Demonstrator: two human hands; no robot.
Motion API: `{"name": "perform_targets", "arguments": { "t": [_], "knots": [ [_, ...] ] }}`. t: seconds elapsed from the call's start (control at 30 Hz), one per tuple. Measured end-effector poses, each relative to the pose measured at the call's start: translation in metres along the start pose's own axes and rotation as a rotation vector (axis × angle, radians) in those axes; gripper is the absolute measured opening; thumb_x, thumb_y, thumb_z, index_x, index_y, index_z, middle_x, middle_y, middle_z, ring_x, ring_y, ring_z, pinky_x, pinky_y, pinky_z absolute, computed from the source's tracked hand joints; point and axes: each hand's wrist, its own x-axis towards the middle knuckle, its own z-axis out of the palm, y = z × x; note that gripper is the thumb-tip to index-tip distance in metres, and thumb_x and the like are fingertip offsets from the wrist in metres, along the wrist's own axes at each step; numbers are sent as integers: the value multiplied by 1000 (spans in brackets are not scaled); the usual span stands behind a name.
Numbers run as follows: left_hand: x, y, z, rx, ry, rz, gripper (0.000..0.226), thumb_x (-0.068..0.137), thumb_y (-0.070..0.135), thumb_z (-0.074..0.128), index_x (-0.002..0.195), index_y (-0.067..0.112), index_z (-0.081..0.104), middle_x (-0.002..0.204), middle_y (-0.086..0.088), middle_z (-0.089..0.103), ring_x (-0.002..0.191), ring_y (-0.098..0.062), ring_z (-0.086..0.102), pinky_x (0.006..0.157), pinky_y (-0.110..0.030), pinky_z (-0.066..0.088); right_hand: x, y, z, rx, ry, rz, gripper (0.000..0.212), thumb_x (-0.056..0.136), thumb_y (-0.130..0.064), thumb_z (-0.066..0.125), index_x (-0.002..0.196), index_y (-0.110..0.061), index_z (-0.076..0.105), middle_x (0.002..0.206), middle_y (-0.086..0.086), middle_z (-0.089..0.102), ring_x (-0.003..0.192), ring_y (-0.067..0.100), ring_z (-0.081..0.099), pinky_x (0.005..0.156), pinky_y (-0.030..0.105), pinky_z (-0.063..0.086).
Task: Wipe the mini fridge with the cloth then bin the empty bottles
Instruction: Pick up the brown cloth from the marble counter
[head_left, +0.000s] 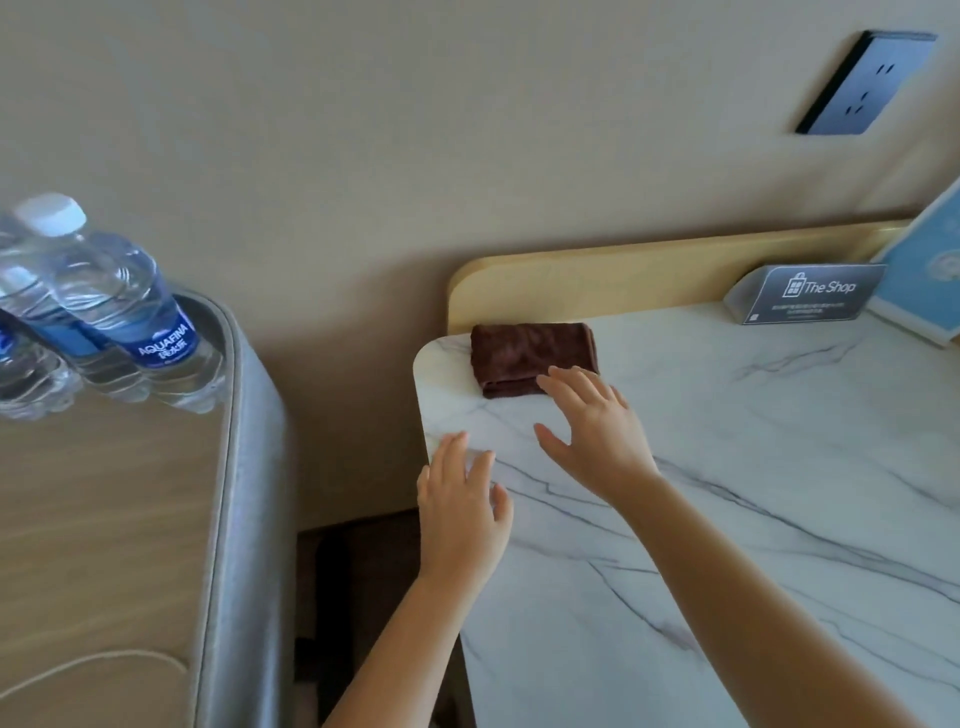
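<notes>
A folded dark brown cloth (524, 353) lies at the far left corner of a white marble table (753, 467). My right hand (592, 431) hovers just in front of the cloth with fingers spread, its fingertips at the cloth's near edge, holding nothing. My left hand (462, 509) is open over the table's left edge. Several clear Aquafina water bottles (114, 306) stand on a wood-topped unit (104, 519) at the left. No fridge door is visible.
A grey "The Shop" sign (810, 293) and a blue-and-white card (930, 270) stand at the table's back right. A wooden backboard (649, 270) lines the wall. A wall socket (865, 83) sits above. A dark gap (358, 597) separates unit and table.
</notes>
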Motion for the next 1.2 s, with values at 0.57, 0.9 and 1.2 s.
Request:
{"name": "perform_targets", "arguments": {
  "t": [0.57, 0.9, 1.2],
  "knots": [
    [-2, -7, 7, -140, 54, -49, 29, 78, 19, 56, 106, 17, 64, 130, -5, 52, 126, -21, 43, 94, -31, 35, 50, 34, 42, -80, 117, -279, 38, 69, -16, 75, 106, -11, 65, 100, 6, 65, 83, 31, 58, 64, 38, 53],
    [-3, -6, 6, -132, 69, -41, 29, 78, 19, 54, 106, 16, 64, 129, -5, 53, 126, -22, 43, 93, -32, 35, 60, 20, 43, 35, 179, -140, 25, 63, -9, 61, 87, -7, 68, 75, 6, 62, 65, 28, 55, 45, 31, 49],
    [-7, -9, 4, -200, 77, -69, 30, 81, 18, 47, 106, 12, 63, 129, -6, 53, 125, -23, 45, 97, -38, 38, 46, 14, 15, 199, 87, 84, 28, 72, -8, 68, 99, -8, 69, 91, 7, 66, 85, 28, 59, 64, 25, 37]
  ]
}}
